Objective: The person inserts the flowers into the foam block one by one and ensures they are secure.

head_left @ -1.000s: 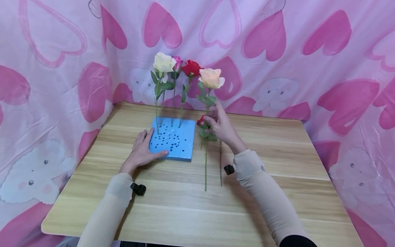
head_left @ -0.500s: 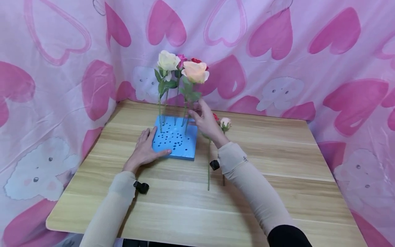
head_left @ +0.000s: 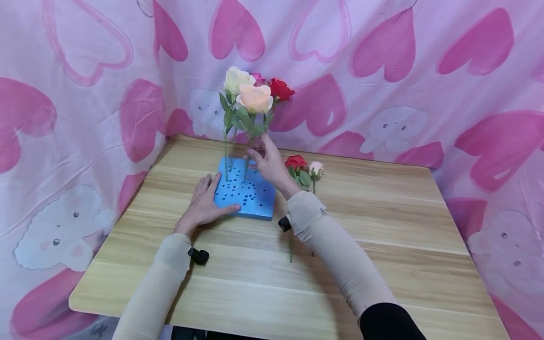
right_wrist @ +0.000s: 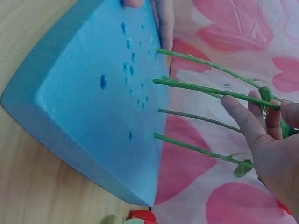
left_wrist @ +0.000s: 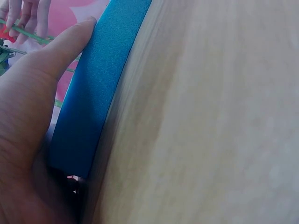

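Observation:
My right hand (head_left: 272, 163) pinches the green stem (right_wrist: 201, 89) of a peach rose (head_left: 255, 98) between thumb and fingers. Its bloom is upright, and the lower stem end is close over the holed top of a blue foam block (head_left: 259, 191). A white rose (head_left: 238, 80), a magenta rose (head_left: 257, 78) and a red rose (head_left: 281, 89) stand in the block behind it, partly overlapped by the peach bloom. With straight, spread fingers, my left hand (head_left: 204, 204) rests against the block's left side, its thumb (left_wrist: 77, 39) on the front edge.
Right of the block, another red rose (head_left: 296, 162) and a small pale pink rose (head_left: 316, 168) lie on the wooden table (head_left: 382, 212), their stems partly behind my right arm. A pink heart-print curtain (head_left: 382, 42) hangs around the table's back and sides.
The right hand has carried the peach rose leftward from beside the block to over it, uncovering the roses lying on the table. My left hand stays on the block.

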Tool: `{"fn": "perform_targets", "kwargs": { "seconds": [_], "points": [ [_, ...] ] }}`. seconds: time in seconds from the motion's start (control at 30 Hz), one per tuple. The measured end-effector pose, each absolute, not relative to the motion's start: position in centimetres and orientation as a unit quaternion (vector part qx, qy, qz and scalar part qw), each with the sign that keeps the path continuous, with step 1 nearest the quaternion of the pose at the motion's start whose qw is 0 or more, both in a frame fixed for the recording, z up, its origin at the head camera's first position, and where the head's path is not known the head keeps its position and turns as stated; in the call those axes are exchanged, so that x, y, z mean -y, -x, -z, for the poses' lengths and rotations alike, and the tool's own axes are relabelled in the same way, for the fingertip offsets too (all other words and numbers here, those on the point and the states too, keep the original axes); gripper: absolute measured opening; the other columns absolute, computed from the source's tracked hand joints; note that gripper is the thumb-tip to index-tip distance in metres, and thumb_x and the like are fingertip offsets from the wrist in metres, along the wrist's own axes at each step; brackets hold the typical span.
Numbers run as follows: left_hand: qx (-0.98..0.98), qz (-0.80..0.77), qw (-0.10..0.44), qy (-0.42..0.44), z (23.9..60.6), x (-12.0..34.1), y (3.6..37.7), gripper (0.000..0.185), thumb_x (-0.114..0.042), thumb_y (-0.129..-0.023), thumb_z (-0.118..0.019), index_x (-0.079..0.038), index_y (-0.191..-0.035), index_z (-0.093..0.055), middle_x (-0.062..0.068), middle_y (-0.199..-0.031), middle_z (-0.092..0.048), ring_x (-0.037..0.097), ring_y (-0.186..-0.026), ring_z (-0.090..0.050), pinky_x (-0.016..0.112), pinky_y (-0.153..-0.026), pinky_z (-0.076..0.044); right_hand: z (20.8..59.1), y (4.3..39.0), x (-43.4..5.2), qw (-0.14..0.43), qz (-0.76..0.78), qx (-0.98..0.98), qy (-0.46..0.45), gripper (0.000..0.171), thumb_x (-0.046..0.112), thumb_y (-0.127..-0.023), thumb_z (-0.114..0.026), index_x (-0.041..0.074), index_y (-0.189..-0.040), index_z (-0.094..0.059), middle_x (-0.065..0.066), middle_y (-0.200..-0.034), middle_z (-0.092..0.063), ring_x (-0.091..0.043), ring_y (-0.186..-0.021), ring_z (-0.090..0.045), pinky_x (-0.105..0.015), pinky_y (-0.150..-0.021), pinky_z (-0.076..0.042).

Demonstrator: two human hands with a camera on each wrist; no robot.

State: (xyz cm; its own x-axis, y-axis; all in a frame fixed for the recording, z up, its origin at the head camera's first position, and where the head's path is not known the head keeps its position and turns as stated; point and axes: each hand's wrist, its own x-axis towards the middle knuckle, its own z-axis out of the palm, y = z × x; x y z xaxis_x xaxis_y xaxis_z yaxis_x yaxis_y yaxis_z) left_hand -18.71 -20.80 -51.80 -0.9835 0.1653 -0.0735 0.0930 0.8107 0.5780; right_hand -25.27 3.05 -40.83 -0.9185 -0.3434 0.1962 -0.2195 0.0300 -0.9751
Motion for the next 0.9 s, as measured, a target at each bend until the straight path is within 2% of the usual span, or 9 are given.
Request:
{"fn": "perform_targets", "kwargs": {
  "seconds": [0.1,0.2,0.43,0.7,0.9],
  "points": [
    [-0.949,-0.302,0.059,-0.065,51.8,20.7,18.8,0.131,-0.087,-0.074,-0.067,-0.027,-0.168,0.001,0.02,-0.173,0.003,0.041,-0.159,0.008,0.07,-0.124,-0.004,41.6,26.0,-2.8,0.049,0.668,-0.717,0.192,0.037,0.007,-0.109,-0.05,0.021,-0.142,-0.048,-0.024,-0.121,-0.059,-0.038,-0.112,-0.067,-0.059,-0.09,-0.06],
    [-0.949,-0.303,0.059,-0.062,51.8,20.7,18.8,0.131,-0.087,-0.074,-0.067,-0.028,-0.168,0.001,0.02,-0.173,0.003,0.041,-0.159,0.008,0.071,-0.123,-0.004,42.0,26.4,-2.8,0.049,0.664,-0.721,0.19,0.036,0.011,-0.109,-0.052,0.028,-0.141,-0.049,-0.017,-0.118,-0.061,-0.031,-0.11,-0.069,-0.057,-0.089,-0.061],
    [-0.949,-0.301,0.064,-0.062,51.9,20.6,18.7,0.131,-0.087,-0.075,-0.067,-0.027,-0.168,0.002,0.021,-0.173,0.003,0.041,-0.159,0.009,0.067,-0.125,-0.002,42.8,26.6,-2.6,0.057,0.653,-0.73,0.191,0.047,0.01,-0.108,-0.051,0.035,-0.148,-0.047,-0.011,-0.116,-0.062,-0.028,-0.109,-0.07,-0.051,-0.087,-0.063],
    [-0.95,-0.3,0.065,-0.059,51.9,20.5,18.8,0.131,-0.087,-0.074,-0.066,-0.026,-0.168,0.001,0.02,-0.173,0.003,0.041,-0.159,0.008,0.067,-0.125,-0.002,43.3,27.1,-2.2,0.058,0.625,-0.754,0.193,0.022,0.018,-0.108,-0.056,0.021,-0.13,-0.054,-0.006,-0.111,-0.067,-0.027,-0.105,-0.07,-0.045,-0.083,-0.064],
    [-0.95,-0.299,0.062,-0.061,51.9,20.5,18.9,0.131,-0.087,-0.075,-0.067,-0.026,-0.168,0.001,0.021,-0.173,0.004,0.041,-0.159,0.008,0.067,-0.125,-0.001,43.8,27.2,-2.2,0.062,0.637,-0.746,0.185,0.025,0.017,-0.107,-0.057,0.024,-0.131,-0.056,-0.007,-0.111,-0.067,-0.027,-0.107,-0.07,-0.048,-0.084,-0.064]
  ]
}}
